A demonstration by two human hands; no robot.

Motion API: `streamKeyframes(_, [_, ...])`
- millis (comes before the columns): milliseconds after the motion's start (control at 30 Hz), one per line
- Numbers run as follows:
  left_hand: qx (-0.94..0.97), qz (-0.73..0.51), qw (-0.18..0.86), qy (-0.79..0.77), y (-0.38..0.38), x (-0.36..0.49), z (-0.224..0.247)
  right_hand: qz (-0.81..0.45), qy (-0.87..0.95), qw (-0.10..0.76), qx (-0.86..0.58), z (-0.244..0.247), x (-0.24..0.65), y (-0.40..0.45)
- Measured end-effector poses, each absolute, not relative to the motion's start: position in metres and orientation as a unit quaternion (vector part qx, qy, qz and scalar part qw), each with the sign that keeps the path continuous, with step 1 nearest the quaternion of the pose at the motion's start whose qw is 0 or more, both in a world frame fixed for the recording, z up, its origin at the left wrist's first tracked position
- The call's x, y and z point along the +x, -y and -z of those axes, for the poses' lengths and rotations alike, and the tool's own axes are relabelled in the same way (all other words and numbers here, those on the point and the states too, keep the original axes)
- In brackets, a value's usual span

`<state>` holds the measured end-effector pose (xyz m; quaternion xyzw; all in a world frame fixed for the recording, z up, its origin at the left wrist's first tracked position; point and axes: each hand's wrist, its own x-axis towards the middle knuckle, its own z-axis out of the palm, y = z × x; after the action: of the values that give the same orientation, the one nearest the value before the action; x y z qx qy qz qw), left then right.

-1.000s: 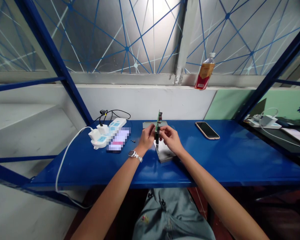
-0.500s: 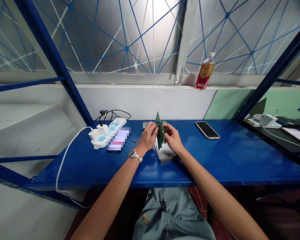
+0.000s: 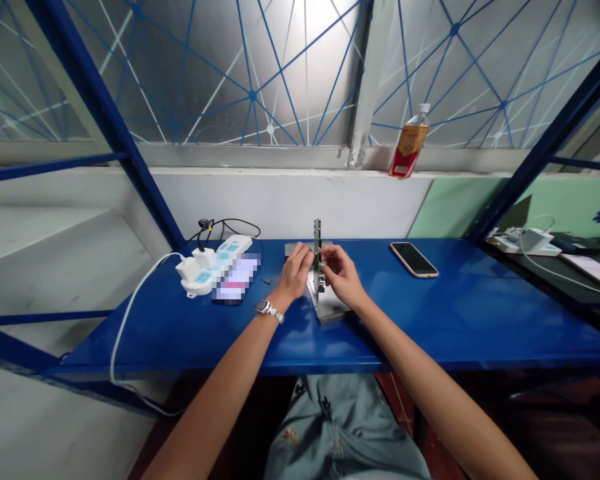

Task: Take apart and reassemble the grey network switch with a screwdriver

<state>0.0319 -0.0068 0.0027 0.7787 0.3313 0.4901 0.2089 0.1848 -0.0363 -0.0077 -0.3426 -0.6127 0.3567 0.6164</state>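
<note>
A green circuit board [image 3: 317, 267] stands upright, nearly edge-on to the camera, above a grey metal case [image 3: 330, 309] on the blue table. On the board's left face my left hand [image 3: 296, 272] grips it with fingers closed, a watch on the wrist. From the other side my right hand [image 3: 344, 275] pinches the board's components, its fingertips partly hidden. The case's inside looks pale, and both hands cover part of it. Several tiny screws [image 3: 266, 281] lie on the table left of my left hand.
To the left are a white power strip [image 3: 197, 283] with plugs and a phone with a blurred screen [image 3: 236, 280]. Another phone [image 3: 414, 259] lies to the right. A bottle [image 3: 409, 143] stands on the ledge behind the blue table [image 3: 450, 320].
The board has turned from a slanted position, its green face showing, to nearly edge-on. My right hand's fingers have shifted slightly along it, while my left hand keeps hold.
</note>
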Motion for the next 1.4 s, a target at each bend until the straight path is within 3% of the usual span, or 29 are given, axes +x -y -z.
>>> streamKeyframes(700, [0.770,-0.476,0.244,-0.348,0.005,0.031,0.002,-0.401,0.575,0.624,-0.346,0.008,0.184,0.033])
streamKeyframes(1067, [0.773,-0.464,0.278,-0.331,0.007,0.028,0.001,-0.363,0.580,0.621,-0.383,0.003,0.190,0.033])
streamKeyframes(1400, [0.793,-0.460,0.231,-0.326,0.006,0.024,-0.001,-0.400,0.588,0.601,-0.364,-0.003,0.189,0.039])
